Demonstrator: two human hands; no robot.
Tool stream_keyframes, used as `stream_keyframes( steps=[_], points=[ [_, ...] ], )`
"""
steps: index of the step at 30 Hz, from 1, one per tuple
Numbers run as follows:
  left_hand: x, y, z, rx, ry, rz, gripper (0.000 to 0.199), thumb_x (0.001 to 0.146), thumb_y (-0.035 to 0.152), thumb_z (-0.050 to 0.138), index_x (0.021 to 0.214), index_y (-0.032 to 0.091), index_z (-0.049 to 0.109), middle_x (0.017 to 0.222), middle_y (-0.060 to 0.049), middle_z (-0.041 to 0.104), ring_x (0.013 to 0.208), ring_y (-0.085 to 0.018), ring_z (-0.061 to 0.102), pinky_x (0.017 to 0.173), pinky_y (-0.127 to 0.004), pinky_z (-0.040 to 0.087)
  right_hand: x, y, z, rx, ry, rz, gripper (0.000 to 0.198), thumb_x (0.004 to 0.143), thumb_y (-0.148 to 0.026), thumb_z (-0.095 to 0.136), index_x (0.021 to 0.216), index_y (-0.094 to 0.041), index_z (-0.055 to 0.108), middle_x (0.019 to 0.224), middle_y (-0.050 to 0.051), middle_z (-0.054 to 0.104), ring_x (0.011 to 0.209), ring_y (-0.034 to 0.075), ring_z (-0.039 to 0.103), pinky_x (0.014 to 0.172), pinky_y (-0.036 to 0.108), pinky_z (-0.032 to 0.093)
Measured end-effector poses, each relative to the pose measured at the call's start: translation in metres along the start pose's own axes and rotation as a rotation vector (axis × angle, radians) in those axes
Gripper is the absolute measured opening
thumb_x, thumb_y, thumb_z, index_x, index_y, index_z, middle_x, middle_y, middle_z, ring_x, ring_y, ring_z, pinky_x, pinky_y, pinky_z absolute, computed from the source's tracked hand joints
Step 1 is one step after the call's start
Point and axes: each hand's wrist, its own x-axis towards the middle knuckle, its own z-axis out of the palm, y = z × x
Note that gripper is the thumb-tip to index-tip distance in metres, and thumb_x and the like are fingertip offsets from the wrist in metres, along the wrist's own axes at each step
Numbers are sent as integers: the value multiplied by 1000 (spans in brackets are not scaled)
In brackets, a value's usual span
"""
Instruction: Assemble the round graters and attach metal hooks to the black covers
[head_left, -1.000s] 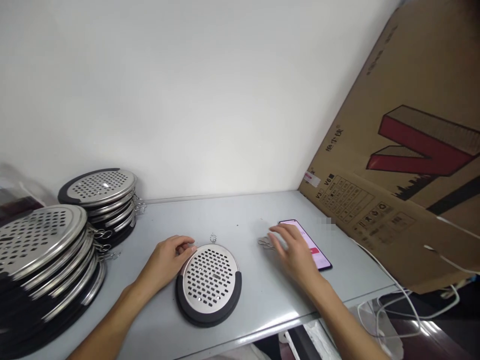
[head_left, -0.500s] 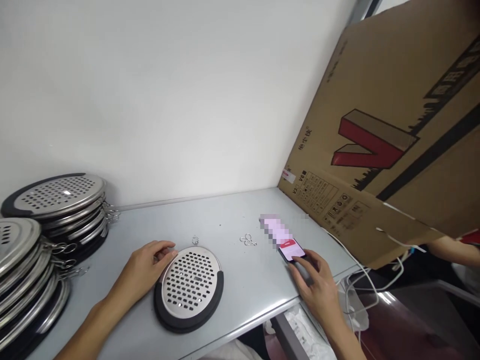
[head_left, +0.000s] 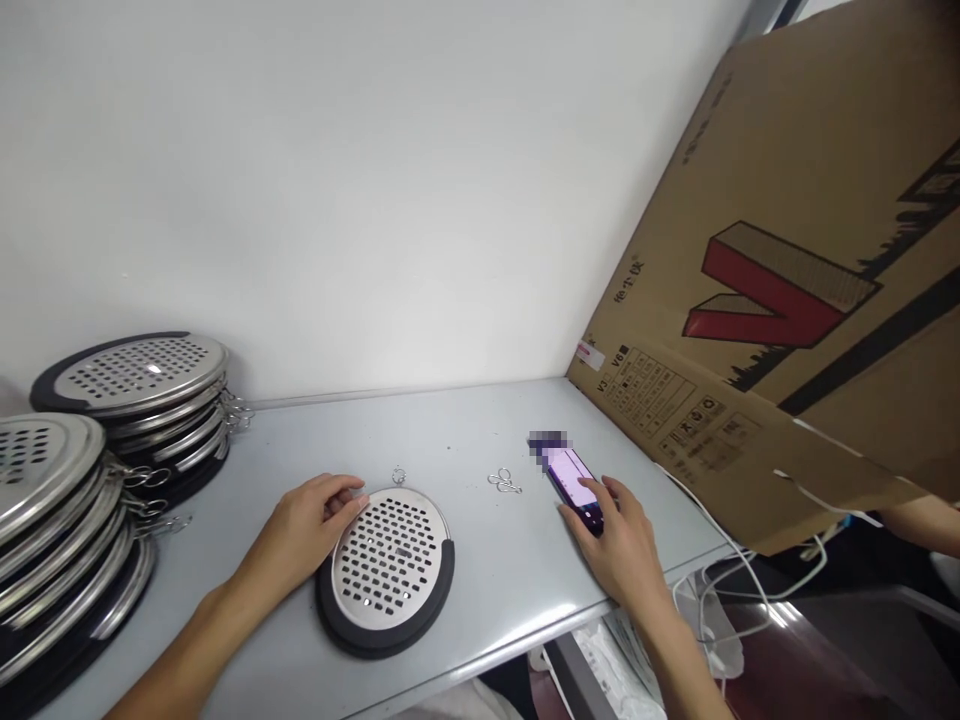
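My left hand (head_left: 313, 520) rests at the upper left edge of a round perforated metal plate (head_left: 391, 555) with a thick black rim round its lower part. The thumb touches the plate's edge, and a gap shows between it and the curved index finger. At the plate's top sits a small wire loop (head_left: 399, 476). Over on the right, my right hand (head_left: 619, 535) has its fingers apart over a smartphone (head_left: 574, 478) lying on the table. Its index finger is on the lit screen and its thumb is by the near edge. Part of the screen is pixelated.
Stacks of similar perforated plates (head_left: 150, 370) stand at left, wire loops sticking out. A loose bent-wire clip (head_left: 504, 481) lies on the grey table (head_left: 465, 580). A large cardboard box (head_left: 675, 400) leans at right, with white cables (head_left: 750, 590) beneath. Another person's arm (head_left: 926, 525) shows far right.
The phone's screen shows a different picture, without the red banner. My right index finger has moved up the screen. The whole view has shifted slightly; my left hand stays by the plate.
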Motion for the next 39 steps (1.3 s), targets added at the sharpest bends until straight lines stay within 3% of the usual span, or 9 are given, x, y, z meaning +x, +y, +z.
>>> stream_keyframes(
  steps=[6, 12, 39],
  points=[
    [-1, 4, -1, 15, -31, -11, 37, 90, 49, 51, 107, 23, 70, 97, -4, 73, 87, -23, 66, 78, -32, 51, -3, 0, 0, -14, 18, -35, 47, 89, -54, 53, 124, -22, 58, 128, 17, 50, 117, 36, 53, 94, 55, 47],
    [-1, 5, -1, 23, -63, -31, 40, 91, 50, 49, 110, 22, 68, 97, -4, 73, 88, -23, 66, 79, -33, 50, -1, -2, -3, 78, 33, 27, 62, 87, -54, 57, 136, -18, 44, 128, 18, 52, 114, 34, 55, 93, 52, 49],
    [1, 0, 1, 52, -90, 11, 41, 92, 51, 45, 111, 23, 69, 106, -7, 72, 98, -27, 66, 89, -37, 49, -7, 5, 0, 193, 65, 36, 38, 83, -54, 62, 105, -23, 60, 129, 13, 51, 120, 32, 50, 98, 51, 44]
  ],
)
